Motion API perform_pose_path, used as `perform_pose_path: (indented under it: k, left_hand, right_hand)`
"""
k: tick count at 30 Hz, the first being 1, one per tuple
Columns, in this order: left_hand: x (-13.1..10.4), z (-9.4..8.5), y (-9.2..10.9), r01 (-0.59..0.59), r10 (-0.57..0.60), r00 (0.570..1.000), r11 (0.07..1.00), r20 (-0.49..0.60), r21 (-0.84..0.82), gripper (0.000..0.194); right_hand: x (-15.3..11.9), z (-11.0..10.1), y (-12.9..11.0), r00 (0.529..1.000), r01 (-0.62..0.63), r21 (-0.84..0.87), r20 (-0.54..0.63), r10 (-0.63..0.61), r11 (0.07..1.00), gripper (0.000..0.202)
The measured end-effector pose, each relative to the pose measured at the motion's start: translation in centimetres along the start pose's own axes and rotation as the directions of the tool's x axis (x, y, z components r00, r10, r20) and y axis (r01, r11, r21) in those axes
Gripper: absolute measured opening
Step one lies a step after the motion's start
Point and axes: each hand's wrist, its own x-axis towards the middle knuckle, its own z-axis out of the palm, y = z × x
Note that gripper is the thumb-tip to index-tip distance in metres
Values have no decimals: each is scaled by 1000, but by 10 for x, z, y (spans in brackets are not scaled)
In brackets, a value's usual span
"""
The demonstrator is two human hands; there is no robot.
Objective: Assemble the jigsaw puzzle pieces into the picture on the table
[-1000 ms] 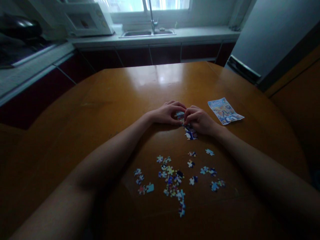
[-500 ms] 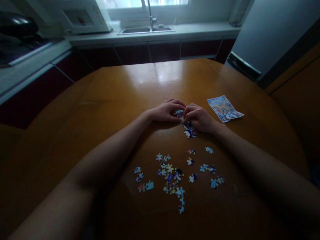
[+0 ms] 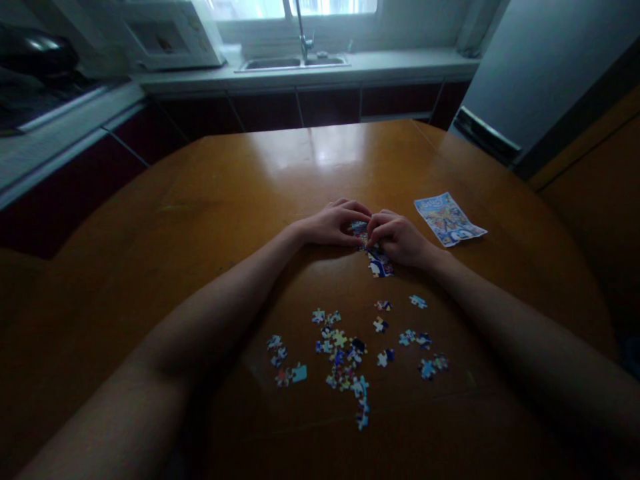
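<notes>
A joined puzzle section (image 3: 381,265), likely light, stiff and best held edgewise, is touched by both hands (image 3: 331,225), fingers (image 3: 382,231) bent, grip unclear.

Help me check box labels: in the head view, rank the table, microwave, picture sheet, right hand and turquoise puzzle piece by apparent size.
Largest to smallest:
1. Table
2. Microwave
3. Picture sheet and right hand: too alike to rank
4. Turquoise puzzle piece

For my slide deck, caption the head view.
Both hands at a partly joined jigsaw, loose pieces nearer the camera, a printed sheet to the right.
</notes>
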Motion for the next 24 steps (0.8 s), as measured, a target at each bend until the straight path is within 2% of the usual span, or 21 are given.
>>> perform_pose_path:
  k: [5, 14, 24]
  left_hand:
    - [0, 1, -2, -8, 8, 1000, 1000, -1, 1, 48]
    - [0, 4, -9, -27, 27, 1000, 1000, -10, -10, 44]
    - [0, 4, -6, -33, 33, 999, 999, -17, 9, 44]
  right_hand:
    - [-1, -2, 3, 994, -62, -27, -89, 59, 998, 30]
    - [0, 0, 0, 999, 39, 5, 21, -39, 999, 34]
    - [0, -2, 0, 995, -53, -41, -87, 49, 998, 31]
